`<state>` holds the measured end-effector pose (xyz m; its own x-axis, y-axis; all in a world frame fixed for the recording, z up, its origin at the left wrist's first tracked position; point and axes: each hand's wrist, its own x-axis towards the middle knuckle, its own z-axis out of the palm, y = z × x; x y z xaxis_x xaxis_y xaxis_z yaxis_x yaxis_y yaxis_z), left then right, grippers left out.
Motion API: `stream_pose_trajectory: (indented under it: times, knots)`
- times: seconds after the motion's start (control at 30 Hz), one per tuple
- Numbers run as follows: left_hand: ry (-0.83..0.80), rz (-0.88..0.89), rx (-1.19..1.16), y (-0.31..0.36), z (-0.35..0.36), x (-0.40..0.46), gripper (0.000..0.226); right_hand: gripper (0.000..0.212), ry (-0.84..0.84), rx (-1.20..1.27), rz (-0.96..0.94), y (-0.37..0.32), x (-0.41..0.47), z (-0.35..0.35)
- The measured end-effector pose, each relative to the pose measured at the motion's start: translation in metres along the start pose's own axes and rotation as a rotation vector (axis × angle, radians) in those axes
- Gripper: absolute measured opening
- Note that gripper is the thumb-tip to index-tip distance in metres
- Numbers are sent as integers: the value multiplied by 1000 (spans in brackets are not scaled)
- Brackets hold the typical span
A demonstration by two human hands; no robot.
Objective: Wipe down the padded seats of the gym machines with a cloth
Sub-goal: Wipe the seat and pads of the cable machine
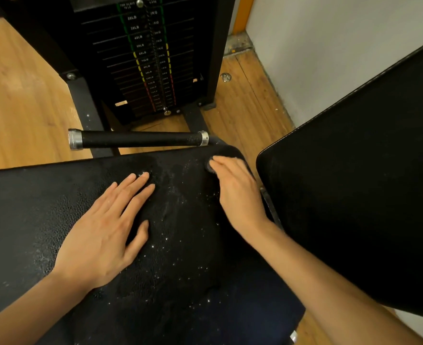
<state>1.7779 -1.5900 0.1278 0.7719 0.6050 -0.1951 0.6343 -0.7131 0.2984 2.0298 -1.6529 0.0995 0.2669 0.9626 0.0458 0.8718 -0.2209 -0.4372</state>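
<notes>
A black padded seat (31, 207) fills the lower left and middle of the head view. A dark cloth (180, 232) flecked with white specks lies spread over the seat's right part and hangs over its far right corner. My left hand (106, 230) lies flat on the cloth's left side, fingers straight and pointing up-right. My right hand (237, 190) presses the cloth at the far right corner, fingers straight, beside the black back pad (367, 195).
A black handle bar (140, 139) with metal ends runs just beyond the seat's far edge. Behind it stands the weight stack (150, 58) in a black frame. Wooden floor (18, 95) lies to the left, and a white wall (329, 46) stands at the right.
</notes>
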Motion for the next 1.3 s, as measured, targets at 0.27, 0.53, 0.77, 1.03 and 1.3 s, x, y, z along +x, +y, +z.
stream_pose_trajectory:
  times: [0.27, 0.53, 0.77, 1.03, 1.3]
  knots:
    - [3, -3, -2, 0, 1, 1, 63, 46, 96, 514, 362, -2, 8, -21]
    - [7, -8, 6, 0, 1, 1, 64, 35, 81, 162, 299, 0, -37, -8]
    - [8, -2, 18, -1, 3, 0, 63, 26, 205, 260, 325, -1, -54, 4]
    - [14, -7, 18, 0, 3, 1, 63, 46, 115, 49, 349, -11, -65, 12]
    - [20, -3, 20, 0, 2, 1, 63, 46, 1, -162, 26, 14, -23, 14]
